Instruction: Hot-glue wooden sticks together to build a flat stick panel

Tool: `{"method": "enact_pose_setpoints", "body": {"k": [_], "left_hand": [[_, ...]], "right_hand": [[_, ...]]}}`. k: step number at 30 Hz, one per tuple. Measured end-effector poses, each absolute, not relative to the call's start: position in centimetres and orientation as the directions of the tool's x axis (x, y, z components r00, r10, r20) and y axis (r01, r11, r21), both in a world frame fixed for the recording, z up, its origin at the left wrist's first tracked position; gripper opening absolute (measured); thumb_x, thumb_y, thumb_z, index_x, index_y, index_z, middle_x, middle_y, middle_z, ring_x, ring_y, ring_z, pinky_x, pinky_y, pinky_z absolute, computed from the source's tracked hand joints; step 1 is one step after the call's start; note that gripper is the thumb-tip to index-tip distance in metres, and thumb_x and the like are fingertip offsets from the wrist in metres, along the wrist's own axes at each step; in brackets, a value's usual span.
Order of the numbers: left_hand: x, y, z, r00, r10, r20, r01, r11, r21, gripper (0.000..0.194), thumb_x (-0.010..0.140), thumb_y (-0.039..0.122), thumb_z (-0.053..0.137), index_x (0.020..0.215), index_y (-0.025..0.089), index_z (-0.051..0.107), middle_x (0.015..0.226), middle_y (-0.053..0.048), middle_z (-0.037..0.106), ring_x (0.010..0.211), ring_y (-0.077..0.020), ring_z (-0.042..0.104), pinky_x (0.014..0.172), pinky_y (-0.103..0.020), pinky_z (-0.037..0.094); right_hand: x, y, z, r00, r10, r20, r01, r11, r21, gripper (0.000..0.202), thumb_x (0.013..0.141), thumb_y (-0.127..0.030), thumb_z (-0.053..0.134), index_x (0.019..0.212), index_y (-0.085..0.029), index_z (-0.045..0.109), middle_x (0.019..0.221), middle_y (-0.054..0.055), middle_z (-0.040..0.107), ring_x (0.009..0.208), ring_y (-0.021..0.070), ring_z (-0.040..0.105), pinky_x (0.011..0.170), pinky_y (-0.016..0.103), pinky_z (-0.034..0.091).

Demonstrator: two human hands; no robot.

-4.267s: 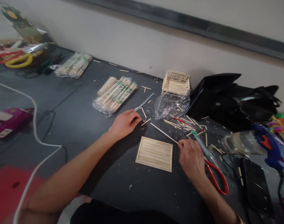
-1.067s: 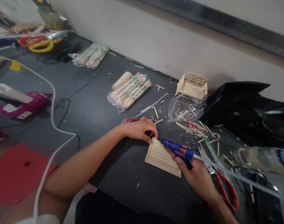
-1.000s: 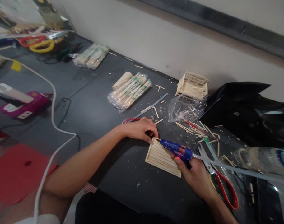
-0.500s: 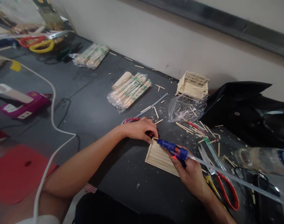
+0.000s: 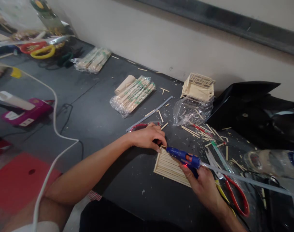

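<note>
Blue plastic sits in our right hand (image 5: 203,182) – we have the fingers wrapped around the handle of the glue gun (image 5: 182,156), with a small red light glowing near the thumb. From the back of the gun a long pale glue stick (image 5: 245,178) runs off to the right, passing above the scissors (image 5: 219,176). We see the nozzle at the far left corner of the stick panel (image 5: 169,170), which lies flat on the dark tabletop (image 5: 161,201) in front of us, partly covered by the gun and the right hand. Our left hand (image 5: 148,137) is at that same corner, fingers curled and thumb by the edge – whether it pinches the panel or only steadies it, we cannot tell. Past the panel we have loose sticks (image 5: 189,131) scattered near a crumpled plastic wrap (image 5: 183,116), with a small wooden model (image 5: 197,88) just behind it, near the wall. A packet of sticks (image 5: 136,95) lies beyond our left hand, and on the right a clear bottle (image 5: 265,162) lies on its side
</note>
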State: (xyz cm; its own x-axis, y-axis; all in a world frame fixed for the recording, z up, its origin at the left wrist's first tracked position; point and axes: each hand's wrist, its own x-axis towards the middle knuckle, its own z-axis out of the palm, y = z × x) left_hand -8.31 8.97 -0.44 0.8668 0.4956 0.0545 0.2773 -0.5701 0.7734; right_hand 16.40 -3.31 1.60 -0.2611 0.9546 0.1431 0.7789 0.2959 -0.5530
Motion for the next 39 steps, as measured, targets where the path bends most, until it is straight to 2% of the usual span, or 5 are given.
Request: {"method": "enact_pose_setpoints", "body": {"k": [6, 15, 20, 39], "left_hand": [[-7.76, 8.79, -0.48, 0.877, 0.477, 0.049, 0.271, -0.578, 0.770, 0.019, 0.093, 0.044, 0.062, 0.093, 0.028, 0.071, 0.092, 0.001, 0.070, 0.093, -0.0191, 0.054, 0.094, -0.036, 0.024], [-7.77, 8.88, -0.49, 0.883, 0.467, 0.036, 0.281, -0.590, 0.757, 0.013, 0.092, 0.037, 0.064, 0.095, 0.026, 0.070, 0.093, 0.001, 0.070, 0.094, -0.0188, 0.055, 0.095, -0.036, 0.023], [-7.79, 8.91, -0.53, 0.888, 0.459, 0.042, 0.276, -0.603, 0.749, 0.011, 0.092, 0.035, 0.065, 0.096, 0.025, 0.070, 0.091, 0.001, 0.069, 0.093, -0.0183, 0.055, 0.094, -0.036, 0.023], [-7.84, 8.93, -0.59, 0.888, 0.457, 0.047, 0.266, -0.596, 0.757, 0.016, 0.094, 0.040, 0.061, 0.097, 0.026, 0.069, 0.091, 0.001, 0.069, 0.094, -0.0179, 0.055, 0.094, -0.035, 0.024]], "right_hand": [[16.86, -3.96, 1.09, -0.240, 0.954, 0.180, 0.789, 0.300, -0.537, 0.034, 0.097, -0.045, 0.046, 0.108, -0.022, 0.069, 0.094, 0.008, 0.075, 0.089, 0.0265, 0.072, 0.077, 0.038, 0.060], [16.76, -4.00, 0.83, -0.276, 0.925, 0.263, 0.785, 0.374, -0.493, 0.030, 0.099, -0.041, 0.045, 0.111, -0.021, 0.064, 0.095, 0.009, 0.073, 0.089, 0.0253, 0.072, 0.077, 0.037, 0.059], [16.84, -4.11, 0.77, -0.279, 0.931, 0.236, 0.792, 0.362, -0.492, 0.028, 0.099, -0.039, 0.045, 0.113, -0.023, 0.064, 0.097, 0.008, 0.073, 0.091, 0.0256, 0.071, 0.079, 0.037, 0.059], [16.58, -3.95, 1.00, -0.286, 0.910, 0.299, 0.795, 0.400, -0.457, 0.030, 0.100, -0.039, 0.045, 0.113, -0.020, 0.064, 0.095, 0.008, 0.073, 0.090, 0.0239, 0.072, 0.076, 0.034, 0.058]]}}
